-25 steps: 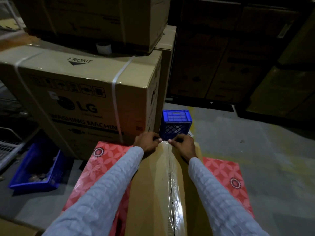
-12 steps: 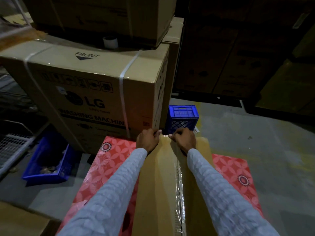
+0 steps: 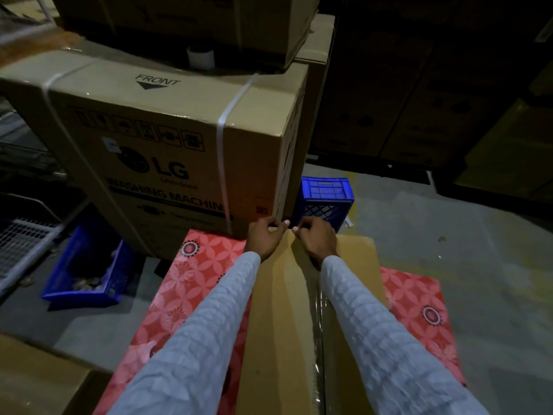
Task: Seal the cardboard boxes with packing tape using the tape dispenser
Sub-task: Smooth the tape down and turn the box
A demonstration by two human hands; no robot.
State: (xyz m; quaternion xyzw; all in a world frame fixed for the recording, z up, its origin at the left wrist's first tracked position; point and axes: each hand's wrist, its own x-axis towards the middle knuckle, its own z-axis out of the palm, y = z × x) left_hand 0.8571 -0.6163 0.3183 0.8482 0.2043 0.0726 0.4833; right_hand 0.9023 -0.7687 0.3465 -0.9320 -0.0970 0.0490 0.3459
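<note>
A brown cardboard box [image 3: 281, 310] lies in front of me on a red patterned sheet [image 3: 191, 283]. A strip of clear packing tape [image 3: 319, 322] runs along the box's centre seam toward its far edge. My left hand [image 3: 264, 236] and my right hand [image 3: 317, 239] meet at that far edge, fingertips pinched together on the end of the tape. Both arms wear white sleeves. No tape dispenser is in view. A white tape roll [image 3: 200, 56] sits on the big carton behind.
A large LG washing machine carton [image 3: 167, 151] stands just beyond the box, with another carton stacked on top. A small blue crate [image 3: 324, 202] sits right behind my hands. A blue bin [image 3: 83, 274] and a wire rack [image 3: 21, 244] are at the left. Dark stacked cartons fill the right background.
Both hands stayed pinched on the tape end at the box's far edge and moved slightly closer together. The camera view shifted a little.
</note>
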